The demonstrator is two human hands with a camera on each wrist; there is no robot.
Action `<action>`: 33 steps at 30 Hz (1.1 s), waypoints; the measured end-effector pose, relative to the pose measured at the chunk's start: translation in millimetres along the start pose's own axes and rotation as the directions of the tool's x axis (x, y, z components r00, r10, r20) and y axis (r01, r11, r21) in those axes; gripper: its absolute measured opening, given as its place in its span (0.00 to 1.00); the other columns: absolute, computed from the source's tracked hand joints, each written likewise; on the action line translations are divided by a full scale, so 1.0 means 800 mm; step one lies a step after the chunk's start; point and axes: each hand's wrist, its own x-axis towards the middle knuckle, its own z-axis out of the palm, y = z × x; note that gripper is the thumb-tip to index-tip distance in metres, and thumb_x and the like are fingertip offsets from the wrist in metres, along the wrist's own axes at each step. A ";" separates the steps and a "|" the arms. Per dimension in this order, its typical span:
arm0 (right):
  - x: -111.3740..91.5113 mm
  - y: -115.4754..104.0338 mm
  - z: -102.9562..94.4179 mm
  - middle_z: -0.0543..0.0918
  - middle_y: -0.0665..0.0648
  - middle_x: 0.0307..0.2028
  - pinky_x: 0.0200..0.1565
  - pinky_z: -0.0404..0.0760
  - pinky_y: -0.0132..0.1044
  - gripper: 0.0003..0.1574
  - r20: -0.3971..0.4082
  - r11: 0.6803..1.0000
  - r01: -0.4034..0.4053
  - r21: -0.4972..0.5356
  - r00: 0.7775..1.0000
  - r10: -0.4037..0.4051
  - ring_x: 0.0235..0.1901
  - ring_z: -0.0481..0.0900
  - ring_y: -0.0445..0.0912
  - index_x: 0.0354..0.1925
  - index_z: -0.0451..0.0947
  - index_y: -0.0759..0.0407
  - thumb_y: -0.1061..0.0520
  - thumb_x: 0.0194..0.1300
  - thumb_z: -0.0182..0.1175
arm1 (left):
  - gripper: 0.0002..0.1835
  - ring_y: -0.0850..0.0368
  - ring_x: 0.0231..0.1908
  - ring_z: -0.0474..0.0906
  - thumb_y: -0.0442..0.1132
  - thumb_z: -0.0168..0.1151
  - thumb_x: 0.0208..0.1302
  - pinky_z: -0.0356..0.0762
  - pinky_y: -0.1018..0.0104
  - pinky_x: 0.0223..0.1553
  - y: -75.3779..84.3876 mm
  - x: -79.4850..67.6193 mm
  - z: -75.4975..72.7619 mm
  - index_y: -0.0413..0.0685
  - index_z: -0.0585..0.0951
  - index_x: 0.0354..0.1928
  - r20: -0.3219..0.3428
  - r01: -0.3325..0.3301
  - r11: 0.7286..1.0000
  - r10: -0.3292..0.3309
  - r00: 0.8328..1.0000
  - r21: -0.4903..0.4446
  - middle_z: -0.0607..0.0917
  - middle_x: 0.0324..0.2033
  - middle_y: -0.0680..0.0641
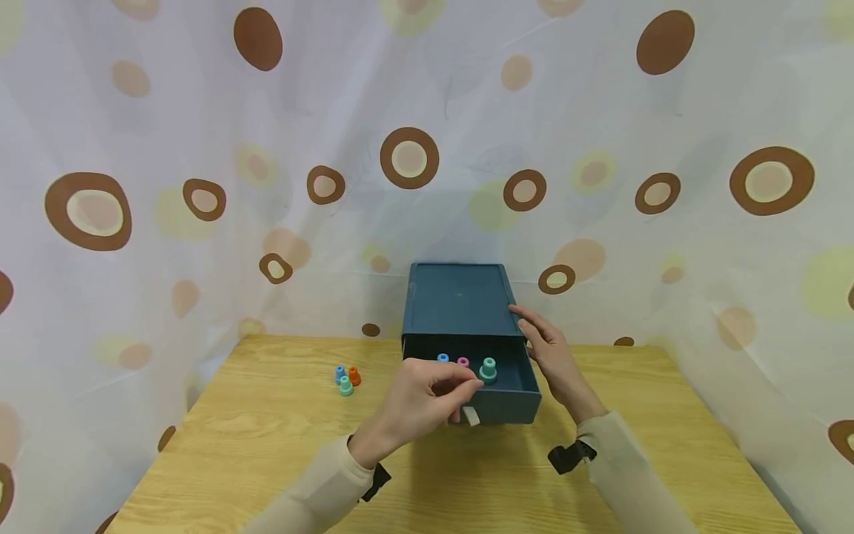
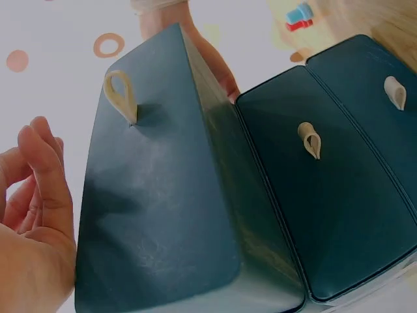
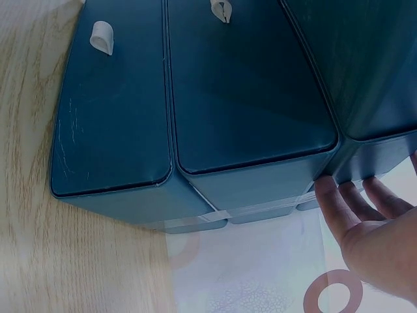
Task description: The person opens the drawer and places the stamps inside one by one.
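A dark blue drawer cabinet (image 1: 460,297) stands against the curtain, its top drawer (image 1: 505,408) pulled out. Inside that drawer a green peg-shaped piece (image 1: 488,371) stands upright, with a blue piece (image 1: 443,357) and a pink piece (image 1: 463,362) behind it, partly hidden by my left hand (image 1: 423,397). This hand hovers over the drawer's front edge, its thumb and finger tips close together beside the green piece. In the left wrist view its fingers (image 2: 47,169) are loosely bent, and no piece shows between them. My right hand (image 1: 557,363) rests its fingertips on the cabinet's right side.
Blue, orange and green pieces (image 1: 345,385) stand grouped on the wooden table (image 1: 267,415), left of the cabinet. Two lower drawers (image 2: 280,182) are closed, each with a pale loop pull. Clear tape (image 3: 221,214) runs along the cabinet's side. A spotted curtain hangs behind.
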 end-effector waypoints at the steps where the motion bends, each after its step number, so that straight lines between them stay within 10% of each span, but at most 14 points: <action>1: 0.000 0.000 0.001 0.53 0.57 0.77 0.67 0.54 0.70 0.34 0.002 1.000 0.000 0.002 1.000 0.000 0.75 0.51 0.59 0.73 0.61 0.53 0.40 0.77 0.44 | 0.09 0.67 0.14 0.76 0.39 0.63 0.67 0.76 0.73 0.16 0.001 -0.003 0.000 0.41 0.87 0.36 0.012 0.007 1.000 -0.007 1.000 -0.001 0.84 0.18 0.47; 14: -0.012 0.008 0.003 0.52 0.57 0.77 0.67 0.52 0.71 0.34 0.004 1.000 -0.021 -0.001 1.000 0.021 0.75 0.51 0.60 0.73 0.61 0.53 0.41 0.78 0.44 | 0.05 0.79 0.23 0.71 0.39 0.64 0.67 0.74 0.85 0.28 -0.005 -0.034 0.015 0.47 0.86 0.37 0.164 0.033 0.956 -0.084 0.983 0.293 0.87 0.26 0.53; 33: -0.001 0.002 -0.001 0.52 0.56 0.77 0.67 0.52 0.70 0.34 0.006 1.000 -0.004 -0.007 1.000 0.004 0.75 0.50 0.59 0.74 0.60 0.53 0.40 0.77 0.44 | 0.05 0.74 0.29 0.77 0.37 0.66 0.64 0.77 0.82 0.34 -0.031 -0.034 0.023 0.47 0.86 0.40 0.083 0.055 0.964 -0.079 0.993 0.259 0.87 0.31 0.54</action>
